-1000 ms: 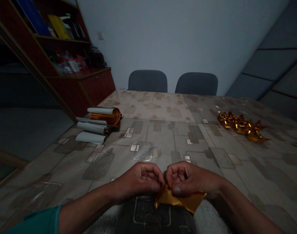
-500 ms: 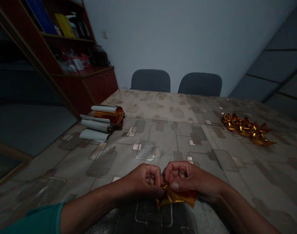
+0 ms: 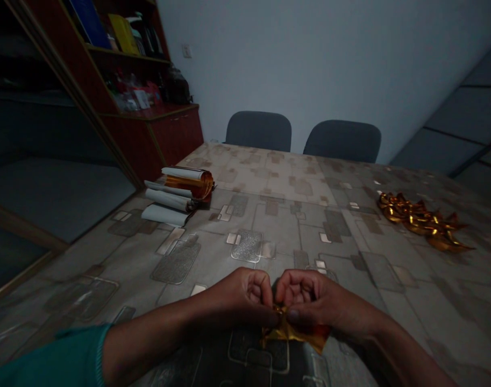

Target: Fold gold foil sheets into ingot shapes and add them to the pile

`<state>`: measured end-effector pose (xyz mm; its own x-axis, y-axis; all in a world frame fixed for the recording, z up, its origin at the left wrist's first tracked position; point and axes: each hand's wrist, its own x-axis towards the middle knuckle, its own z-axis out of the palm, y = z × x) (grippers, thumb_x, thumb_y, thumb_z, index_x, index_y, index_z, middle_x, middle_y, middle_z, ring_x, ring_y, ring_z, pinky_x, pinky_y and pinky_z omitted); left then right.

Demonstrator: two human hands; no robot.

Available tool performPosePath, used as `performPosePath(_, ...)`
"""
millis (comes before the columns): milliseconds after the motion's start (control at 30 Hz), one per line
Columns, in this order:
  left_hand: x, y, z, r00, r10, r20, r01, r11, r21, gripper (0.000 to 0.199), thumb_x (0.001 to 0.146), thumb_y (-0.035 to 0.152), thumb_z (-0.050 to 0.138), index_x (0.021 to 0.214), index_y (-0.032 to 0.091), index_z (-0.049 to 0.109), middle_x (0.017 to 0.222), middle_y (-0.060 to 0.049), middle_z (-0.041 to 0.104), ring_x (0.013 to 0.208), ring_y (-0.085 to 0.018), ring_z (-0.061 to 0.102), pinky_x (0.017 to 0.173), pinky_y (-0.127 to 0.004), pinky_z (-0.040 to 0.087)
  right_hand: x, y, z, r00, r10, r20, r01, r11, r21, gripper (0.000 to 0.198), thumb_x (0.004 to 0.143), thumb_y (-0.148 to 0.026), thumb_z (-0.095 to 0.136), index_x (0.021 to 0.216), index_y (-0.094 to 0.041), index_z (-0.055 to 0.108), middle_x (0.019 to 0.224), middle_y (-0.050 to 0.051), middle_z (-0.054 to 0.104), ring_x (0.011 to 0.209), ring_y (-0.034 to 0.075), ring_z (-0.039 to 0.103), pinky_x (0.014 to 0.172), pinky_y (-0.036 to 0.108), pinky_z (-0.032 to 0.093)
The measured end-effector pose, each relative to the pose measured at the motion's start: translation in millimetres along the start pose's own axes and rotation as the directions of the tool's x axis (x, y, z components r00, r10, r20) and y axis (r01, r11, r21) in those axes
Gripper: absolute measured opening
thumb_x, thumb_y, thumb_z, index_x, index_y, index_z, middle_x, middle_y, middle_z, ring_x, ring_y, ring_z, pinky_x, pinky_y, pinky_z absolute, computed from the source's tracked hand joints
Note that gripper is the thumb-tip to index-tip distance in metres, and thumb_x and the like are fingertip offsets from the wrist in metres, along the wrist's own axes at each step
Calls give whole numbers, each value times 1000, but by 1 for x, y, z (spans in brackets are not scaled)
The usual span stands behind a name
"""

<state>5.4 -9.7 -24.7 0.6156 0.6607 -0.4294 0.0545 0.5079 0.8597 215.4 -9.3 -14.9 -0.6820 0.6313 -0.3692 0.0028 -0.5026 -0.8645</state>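
Note:
A sheet of shiny gold foil paper (image 3: 297,334), creased and partly folded, is pinched between both hands just above the near part of the table. My left hand (image 3: 251,298) closes thumb and fingers on its left end. On the upper middle of the sheet, my right hand (image 3: 313,298) presses with the thumb, its fingers curled. The fingertips of both hands almost meet, and they hide part of the foil. Off to the right lies a cluster of folded gold foil pieces (image 3: 425,220) with pointed ends, apart from my hands.
Folded stacks of gold-and-white paper (image 3: 168,214) lie on the table's left side. A patterned cloth covers the table (image 3: 269,183). Two grey chairs (image 3: 259,130) stand at its far edge. A red-brown cabinet (image 3: 176,131) with shelves rises at the back left.
The whole view has shifted slightly, so the things appear a little farther right. Both hands keep hold of the foil paper, with hardly any movement of the fingers.

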Motion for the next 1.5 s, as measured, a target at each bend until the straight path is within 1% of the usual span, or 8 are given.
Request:
performPosePath(200,0,-2,1,1000,17,-23,-17,1000,-15,29,58,21,82,63,17,54,53,5,57,47,-6,47,45,-18,31,0,-2,4,1000,3,-18,-4,999,-34,22,68,-18,79,85,-16,64,61,-6,56,48,4,42,45,17,29)
performPosePath(500,-3,1,7,995,90,-53,-94,993,-74,27,62,21,80,65,17,53,55,4,60,47,-6,48,47,-18,32,1,-3,9,1000,-23,-15,23,1000,-16,26,68,-24,83,84,-18,64,58,-6,54,46,4,39,41,17,28)
performPosePath(667,1,-7,8,989,130,-73,-136,987,-87,33,61,27,82,65,17,51,53,4,58,46,-7,47,47,-19,32,2,-3,11,999,-25,-26,24,999,-37,34,67,-33,85,86,-17,62,60,-6,55,46,4,40,42,17,30)
performPosePath(800,0,-7,7,983,163,-80,-171,980,-102,39,63,35,85,70,17,51,56,6,55,49,-7,44,47,-19,29,3,-2,11,997,-59,-47,56,997,-55,32,70,-33,85,84,-17,60,60,-7,52,47,4,39,43,18,28)
performPosePath(967,-7,9,1,994,104,-27,-106,993,-45,42,68,49,81,73,15,57,57,5,53,49,-6,41,48,-19,26,3,-4,7,994,-88,-59,85,995,-55,30,69,-29,85,82,-17,62,64,-6,54,51,5,41,47,18,30)
performPosePath(1167,-5,6,-2,994,96,-52,-98,994,-42,42,62,43,85,73,14,57,62,2,61,52,-7,48,50,-19,31,1,-5,10,995,-76,-64,72,995,-68,26,71,-27,83,81,-17,61,60,-8,52,49,4,38,45,17,28)
performPosePath(1333,-5,0,3,982,157,-104,-161,986,-34,37,69,42,81,74,15,57,58,4,57,49,-6,43,47,-17,27,2,-1,8,993,-94,-74,89,994,-65,22,74,-26,80,83,-17,62,62,-7,53,49,4,40,46,17,29)
performPosePath(1500,-6,0,6,969,200,-143,-205,979,-16,33,75,41,76,77,16,54,60,4,58,49,-6,45,48,-17,30,2,2,6,989,-120,-90,115,992,-56,20,73,-20,80,85,-17,64,67,-5,56,52,5,42,47,17,29)
